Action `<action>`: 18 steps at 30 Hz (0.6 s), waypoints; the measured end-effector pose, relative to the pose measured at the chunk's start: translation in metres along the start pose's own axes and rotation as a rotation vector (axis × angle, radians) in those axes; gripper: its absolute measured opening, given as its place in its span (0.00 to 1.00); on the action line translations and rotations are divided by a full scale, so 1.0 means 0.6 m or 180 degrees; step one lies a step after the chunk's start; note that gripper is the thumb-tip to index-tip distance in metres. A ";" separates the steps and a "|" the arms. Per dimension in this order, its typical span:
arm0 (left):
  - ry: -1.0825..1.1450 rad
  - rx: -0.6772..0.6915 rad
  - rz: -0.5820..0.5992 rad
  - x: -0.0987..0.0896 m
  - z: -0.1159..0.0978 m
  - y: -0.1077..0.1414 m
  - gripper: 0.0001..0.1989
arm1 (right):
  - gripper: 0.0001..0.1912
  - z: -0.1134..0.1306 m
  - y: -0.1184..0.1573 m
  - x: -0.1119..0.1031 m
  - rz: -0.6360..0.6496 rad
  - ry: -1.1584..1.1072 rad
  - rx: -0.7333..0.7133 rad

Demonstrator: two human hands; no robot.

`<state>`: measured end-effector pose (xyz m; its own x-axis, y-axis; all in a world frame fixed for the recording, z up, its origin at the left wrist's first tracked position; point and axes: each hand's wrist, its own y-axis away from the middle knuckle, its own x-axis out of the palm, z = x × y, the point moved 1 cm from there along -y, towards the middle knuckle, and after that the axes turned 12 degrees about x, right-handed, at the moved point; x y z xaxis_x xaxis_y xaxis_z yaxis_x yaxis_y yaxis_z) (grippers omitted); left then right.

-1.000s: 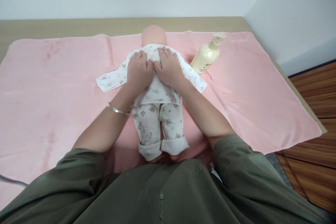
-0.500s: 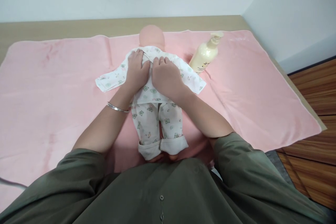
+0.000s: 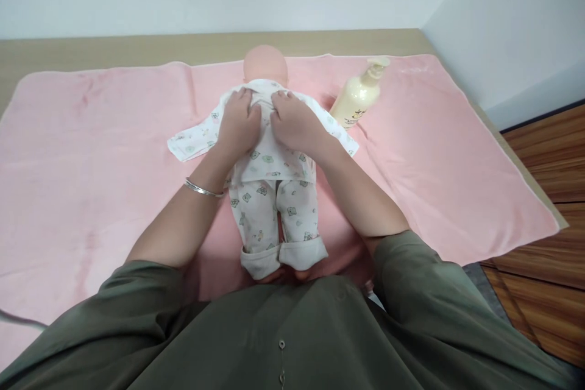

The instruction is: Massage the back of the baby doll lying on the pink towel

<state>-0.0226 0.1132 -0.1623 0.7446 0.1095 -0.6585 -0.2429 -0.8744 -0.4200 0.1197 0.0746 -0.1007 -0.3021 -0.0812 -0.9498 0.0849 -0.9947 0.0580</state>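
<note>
A bald doll (image 3: 265,63) lies on a pink cloth with its head away from me and no face showing. It wears a white printed long-sleeved shirt (image 3: 269,161) and matching trousers (image 3: 256,213) with turned-up cuffs. My left hand (image 3: 240,125) rests on the upper left of the shirt, thumb apart from the fingers, which lie against the fabric. On the other side of the middle, my right hand (image 3: 295,122) presses on the shirt, its fingertips near the collar. Wrinkled fabric runs between both hands. Neither palm shows.
A pale yellow pump bottle (image 3: 359,97) stands on the pink cloth (image 3: 91,152), right of the doll. Behind the cloth, a strip of wooden tabletop (image 3: 137,52) meets a white wall. Wood-grain panels (image 3: 548,256) are at the right, below the table edge.
My right hand has shifted slightly up and to the right, widening the gap between my hands. The shirt's folds near the collar have changed. My left hand has barely moved.
</note>
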 end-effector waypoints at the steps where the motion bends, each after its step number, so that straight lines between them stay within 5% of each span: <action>1: -0.0017 -0.0011 -0.0028 -0.003 0.007 -0.004 0.21 | 0.21 0.003 0.007 -0.004 0.0038 0.0037 -0.0094; 5: -0.0055 0.0050 -0.0111 -0.003 0.003 0.000 0.21 | 0.19 -0.007 -0.001 -0.007 0.0050 0.0040 -0.0191; 12: -0.0254 -0.0037 0.0160 0.016 -0.059 0.039 0.25 | 0.22 -0.041 -0.055 0.029 -0.0363 -0.0414 0.0209; 18: -0.0168 0.0096 -0.0060 0.002 -0.020 0.009 0.17 | 0.26 0.002 -0.008 0.033 -0.0353 -0.0171 0.0209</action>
<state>-0.0154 0.1026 -0.1579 0.7156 0.1513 -0.6819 -0.2483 -0.8574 -0.4508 0.1123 0.0775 -0.1194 -0.3567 0.0279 -0.9338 -0.0136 -0.9996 -0.0247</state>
